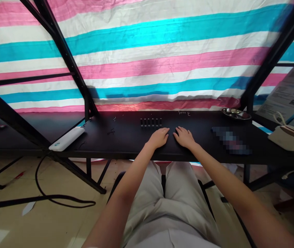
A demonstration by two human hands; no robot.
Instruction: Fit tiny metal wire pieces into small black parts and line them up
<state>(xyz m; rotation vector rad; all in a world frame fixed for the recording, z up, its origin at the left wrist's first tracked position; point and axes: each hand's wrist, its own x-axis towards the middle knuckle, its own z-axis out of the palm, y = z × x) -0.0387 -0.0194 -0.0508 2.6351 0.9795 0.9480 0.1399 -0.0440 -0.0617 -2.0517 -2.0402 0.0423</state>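
My left hand (158, 137) lies flat on the black tabletop (126, 144), fingers stretched out and nothing in it. Just beyond it stands a row of several small dark cylinders with pale ends (150, 122), too small to name for certain. My right hand (184, 137) rests palm down a short way to the right, its fingers spread and holding nothing. Past the right hand, near the table's back edge, lie several tiny pale pieces (183, 113). The two hands are apart from each other and from these objects.
A white power strip (66, 138) lies at the left with a black cable (40, 172) hanging down. At the right are a shiny metal dish (236, 114), a blurred dark packet (231, 140) and a beige pouch (289, 137). Black metal posts (68, 55) frame the table before a striped sheet (162, 65).
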